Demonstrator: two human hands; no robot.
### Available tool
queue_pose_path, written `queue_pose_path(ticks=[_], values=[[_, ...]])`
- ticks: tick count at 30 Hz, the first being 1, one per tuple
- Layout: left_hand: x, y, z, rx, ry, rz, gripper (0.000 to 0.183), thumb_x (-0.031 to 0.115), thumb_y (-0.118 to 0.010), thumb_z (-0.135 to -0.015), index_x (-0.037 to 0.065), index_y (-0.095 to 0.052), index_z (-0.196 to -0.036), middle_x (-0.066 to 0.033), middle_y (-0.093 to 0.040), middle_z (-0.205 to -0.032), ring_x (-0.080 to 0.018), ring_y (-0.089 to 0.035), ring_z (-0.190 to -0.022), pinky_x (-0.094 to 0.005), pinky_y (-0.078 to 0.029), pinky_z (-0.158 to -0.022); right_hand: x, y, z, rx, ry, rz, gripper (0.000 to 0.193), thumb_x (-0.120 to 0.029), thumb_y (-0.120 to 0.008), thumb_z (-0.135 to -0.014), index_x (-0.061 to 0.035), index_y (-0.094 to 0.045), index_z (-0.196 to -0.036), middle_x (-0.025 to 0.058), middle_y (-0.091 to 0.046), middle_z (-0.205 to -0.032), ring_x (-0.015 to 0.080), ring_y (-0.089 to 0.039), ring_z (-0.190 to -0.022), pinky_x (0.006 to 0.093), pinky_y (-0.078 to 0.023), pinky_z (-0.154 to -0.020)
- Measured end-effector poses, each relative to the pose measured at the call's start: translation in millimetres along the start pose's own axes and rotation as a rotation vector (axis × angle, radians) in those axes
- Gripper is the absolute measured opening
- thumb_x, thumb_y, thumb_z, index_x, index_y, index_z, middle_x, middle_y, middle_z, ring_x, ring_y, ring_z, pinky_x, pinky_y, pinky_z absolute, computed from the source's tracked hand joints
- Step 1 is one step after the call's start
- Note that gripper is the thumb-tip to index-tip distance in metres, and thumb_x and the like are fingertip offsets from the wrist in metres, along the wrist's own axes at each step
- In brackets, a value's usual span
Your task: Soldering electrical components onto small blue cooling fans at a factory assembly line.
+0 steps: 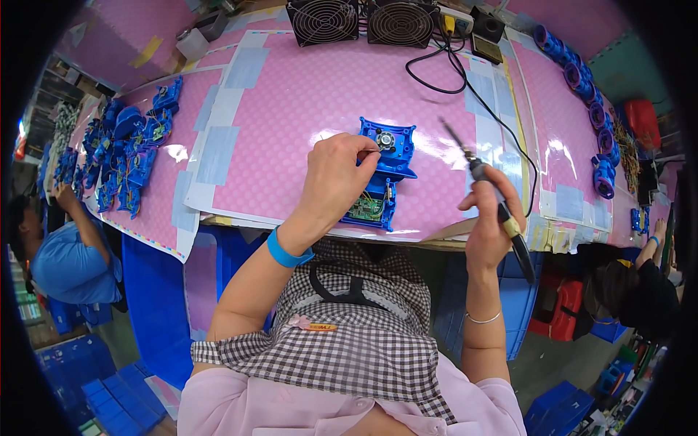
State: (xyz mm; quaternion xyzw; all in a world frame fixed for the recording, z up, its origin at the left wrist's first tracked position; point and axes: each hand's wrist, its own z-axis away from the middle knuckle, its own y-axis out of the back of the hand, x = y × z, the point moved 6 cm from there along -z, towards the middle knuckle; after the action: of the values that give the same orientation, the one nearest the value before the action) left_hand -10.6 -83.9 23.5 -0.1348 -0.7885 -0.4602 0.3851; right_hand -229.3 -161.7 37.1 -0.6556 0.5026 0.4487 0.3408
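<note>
A blue plastic housing (404, 139) lies opened up on the pink mat in front of me, with a round silver-and-black part (385, 140) in its upper half. Its lower half holds a green circuit board (366, 208), partly covered by my left wrist. My left hand (339, 171) reaches over the housing, thumb and forefinger pinched at the round part's near edge; something thin seems to be between them, too small to name. My right hand (491, 218) grips a soldering iron (478, 171), its tip raised to the right of the housing and apart from it.
Two black fans (325, 22) stand at the back beside a soldering iron stand (486, 35). A black cable (502, 115) runs along the right. Blue housings with wires (127, 149) crowd the left; more blue parts (598, 116) line the right. Other people work at both sides.
</note>
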Motion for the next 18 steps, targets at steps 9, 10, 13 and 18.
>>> queue_pose_path(ticks=[9, 10, 13, 18], values=[[2.6, 0.2, 0.0, 0.005, 0.005, 0.026, 0.012, 0.009, -0.065, -0.076, -0.001, -0.07, -0.082, -0.0152, -0.068, -0.076, -0.0283, -0.066, -0.07, -0.0373, -0.051, -0.064, 0.3, 68.2, -5.8, 0.328, 0.018, -0.197, 0.028, -0.02, -0.049, -0.1, -0.0007, -0.05, -0.12, 0.0044, -0.051, -0.074, 0.0098, -0.044, -0.053, 0.024, -0.042, -0.049], [1.4, 0.0, 0.1, 0.001, 0.007, 0.025, 0.012, 0.009, -0.065, -0.076, -0.001, -0.07, -0.082, -0.0152, -0.068, -0.076, -0.0283, -0.066, -0.07, -0.0373, -0.051, -0.064, -0.2, 75.9, -7.7, 0.322, 0.043, -0.208, 0.029, -0.022, -0.049, -0.1, -0.0022, -0.05, -0.121, 0.0046, -0.052, -0.074, 0.0101, -0.045, -0.054, 0.024, -0.042, -0.05], [2.5, -1.1, 0.5, -0.003, 0.017, 0.019, 0.013, 0.009, -0.065, -0.077, -0.001, -0.069, -0.083, -0.0153, -0.068, -0.076, -0.0282, -0.066, -0.07, -0.0373, -0.051, -0.065, 0.4, 95.0, -12.9, 0.337, 0.065, -0.265, 0.03, -0.025, -0.05, -0.099, -0.0036, -0.05, -0.121, 0.0046, -0.054, -0.074, 0.0103, -0.047, -0.055, 0.0237, -0.042, -0.05], [4.3, -1.3, 0.5, -0.015, 0.013, 0.004, 0.013, 0.01, -0.064, -0.077, -0.001, -0.069, -0.083, -0.0155, -0.068, -0.077, -0.0281, -0.066, -0.07, -0.0371, -0.051, -0.065, 6.8, 138.4, -21.6, 0.44, 0.122, -0.255, 0.028, -0.023, -0.052, -0.098, -0.0048, -0.05, -0.119, 0.012, -0.065, -0.085, 0.0165, -0.063, -0.069, 0.029, -0.056, -0.068]])
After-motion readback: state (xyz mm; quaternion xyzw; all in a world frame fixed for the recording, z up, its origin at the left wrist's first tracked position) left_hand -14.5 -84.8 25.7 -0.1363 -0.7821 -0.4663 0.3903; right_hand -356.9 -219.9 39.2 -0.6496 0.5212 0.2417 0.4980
